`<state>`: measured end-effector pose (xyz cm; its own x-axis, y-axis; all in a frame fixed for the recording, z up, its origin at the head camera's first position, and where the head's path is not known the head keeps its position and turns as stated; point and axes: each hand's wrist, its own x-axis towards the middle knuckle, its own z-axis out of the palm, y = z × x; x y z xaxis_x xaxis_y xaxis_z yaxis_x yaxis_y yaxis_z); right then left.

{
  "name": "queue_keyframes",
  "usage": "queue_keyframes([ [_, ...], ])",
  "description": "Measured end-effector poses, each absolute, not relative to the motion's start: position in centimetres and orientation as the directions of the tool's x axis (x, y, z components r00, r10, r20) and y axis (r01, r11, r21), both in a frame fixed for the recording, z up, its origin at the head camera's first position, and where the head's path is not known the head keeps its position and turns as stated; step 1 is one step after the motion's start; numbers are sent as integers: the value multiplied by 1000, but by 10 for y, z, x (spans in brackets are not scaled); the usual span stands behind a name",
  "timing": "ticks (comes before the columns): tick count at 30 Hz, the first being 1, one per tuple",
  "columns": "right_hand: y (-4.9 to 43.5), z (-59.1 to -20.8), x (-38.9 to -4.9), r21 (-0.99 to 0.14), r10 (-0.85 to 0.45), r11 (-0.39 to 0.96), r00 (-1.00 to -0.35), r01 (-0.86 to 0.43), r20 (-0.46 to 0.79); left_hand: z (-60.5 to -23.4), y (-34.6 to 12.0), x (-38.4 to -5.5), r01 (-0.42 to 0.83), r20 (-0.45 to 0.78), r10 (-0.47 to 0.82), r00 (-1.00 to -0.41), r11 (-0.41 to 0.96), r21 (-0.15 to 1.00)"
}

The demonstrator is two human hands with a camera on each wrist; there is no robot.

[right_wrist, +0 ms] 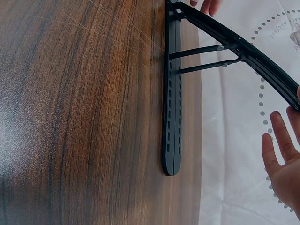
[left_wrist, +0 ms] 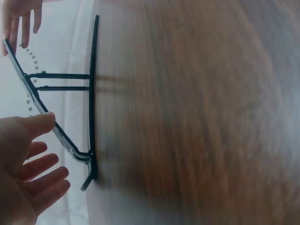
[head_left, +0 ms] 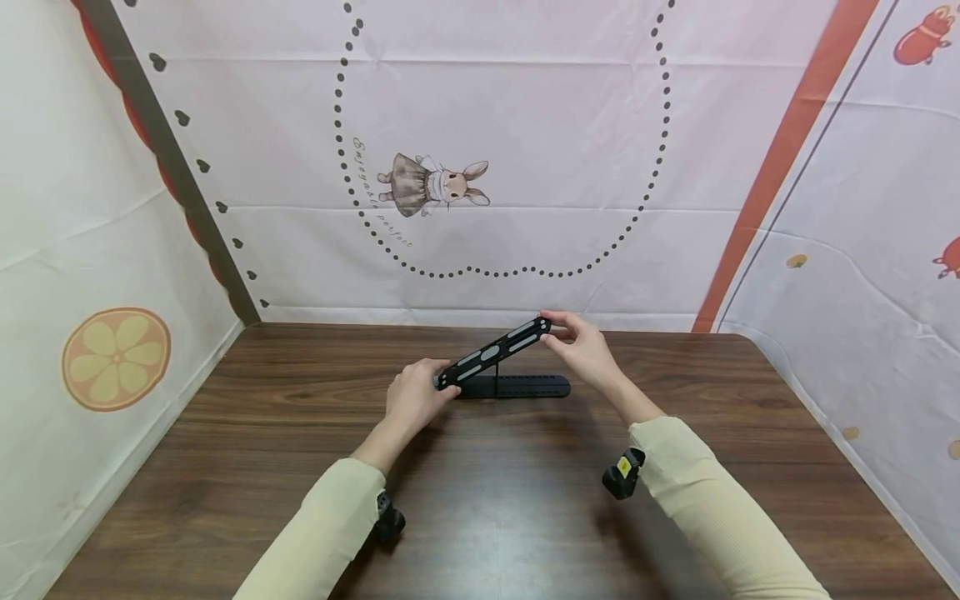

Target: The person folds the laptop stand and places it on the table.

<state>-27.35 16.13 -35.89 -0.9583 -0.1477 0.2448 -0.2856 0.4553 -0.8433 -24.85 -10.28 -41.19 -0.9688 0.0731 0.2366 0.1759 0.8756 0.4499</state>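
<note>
A black folding laptop stand with grey pads stands near the back of the table. Its slotted base bar lies flat on the wood. The upper bar rises at a slant to the right, with two thin struts between it and the base. My left hand holds the low left end, thumb in front and fingers behind. At the raised right end, my right hand pinches the tip between thumb and fingers. Its other fingers stick out loosely in the right wrist view.
The brown wooden table spreads in front of the stand. A white printed cloth hangs close behind it, with more cloth at both sides. Black wrist cameras sit below the sleeves.
</note>
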Motion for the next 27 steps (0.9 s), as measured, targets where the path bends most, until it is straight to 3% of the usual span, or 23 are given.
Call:
queue_keyframes([
  [12, 153, -333, -250, -846, -160, 457, -961, -276, 226, -423, -93, -253, 139, 236, 33, -971, 883, 447],
  [27, 163, -362, -271, -811, -185, 475, -940, -341, 287, -425, -90, -258, 108, 244, 3, -970, 902, 418],
])
